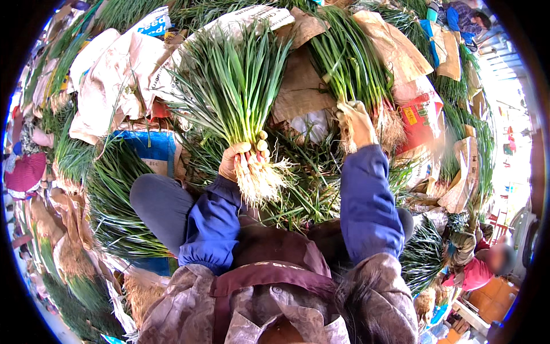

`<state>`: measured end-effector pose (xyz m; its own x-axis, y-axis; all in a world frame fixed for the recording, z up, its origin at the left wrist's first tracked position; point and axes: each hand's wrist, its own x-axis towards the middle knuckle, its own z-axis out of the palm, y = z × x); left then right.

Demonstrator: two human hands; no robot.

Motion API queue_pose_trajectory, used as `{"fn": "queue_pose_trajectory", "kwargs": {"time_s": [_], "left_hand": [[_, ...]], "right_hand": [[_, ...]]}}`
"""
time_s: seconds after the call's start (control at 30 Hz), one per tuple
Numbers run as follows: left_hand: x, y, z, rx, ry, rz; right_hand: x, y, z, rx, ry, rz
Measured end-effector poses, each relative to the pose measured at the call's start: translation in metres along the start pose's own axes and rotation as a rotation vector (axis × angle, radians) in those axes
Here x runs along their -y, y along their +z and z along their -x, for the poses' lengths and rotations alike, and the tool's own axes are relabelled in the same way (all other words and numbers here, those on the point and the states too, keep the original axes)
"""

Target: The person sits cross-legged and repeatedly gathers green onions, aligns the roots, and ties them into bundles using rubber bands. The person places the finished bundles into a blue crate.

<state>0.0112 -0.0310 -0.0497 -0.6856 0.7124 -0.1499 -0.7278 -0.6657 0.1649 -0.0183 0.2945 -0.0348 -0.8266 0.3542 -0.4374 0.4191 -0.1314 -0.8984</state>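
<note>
My left hand (234,160), which seems to be in a pale glove, grips a thick bunch of green onions (242,94) just above their reddish bases. The long green leaves fan upward, and pale stringy roots (263,182) hang below the fist. To the right, my right hand (356,122) in a beige glove has its fingers curled around the lower stalks at the left side of a larger pile of green onions (350,56). Roots show just below those fingers. The pile's reddish bases and tangled roots (389,127) lie beside the hand.
Loose leaves (318,193) litter the ground between my knees. Printed sacks (124,77) lie at the upper left, and a red sack (421,118) is right of the pile. More onions (116,193) lie by my left knee. People sit nearby, one in a pink garment (475,273) at lower right.
</note>
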Motion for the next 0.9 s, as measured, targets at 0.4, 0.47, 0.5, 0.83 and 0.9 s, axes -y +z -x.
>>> {"fn": "queue_pose_trajectory", "kwargs": {"time_s": [0.4, 0.47, 0.5, 0.83, 0.9], "left_hand": [[0.024, 0.013, 0.003, -0.059, 0.007, -0.091], [0.026, 0.021, 0.011, -0.113, -0.037, -0.229], [0.029, 0.018, 0.013, -0.088, -0.084, -0.201], [0.044, 0.023, 0.010, -0.015, 0.031, -0.116], [0.042, 0.029, 0.013, -0.010, -0.005, -0.052]], "right_hand": [[-0.088, 0.054, 0.089, -0.324, -0.536, 0.469], [-0.073, 0.062, 0.110, -0.365, -0.563, 0.649], [-0.064, 0.072, 0.121, -0.330, -0.579, 0.629], [-0.146, 0.015, 0.090, -0.249, 0.298, 0.188], [-0.168, -0.014, 0.057, 0.087, 0.070, -0.259]]}}
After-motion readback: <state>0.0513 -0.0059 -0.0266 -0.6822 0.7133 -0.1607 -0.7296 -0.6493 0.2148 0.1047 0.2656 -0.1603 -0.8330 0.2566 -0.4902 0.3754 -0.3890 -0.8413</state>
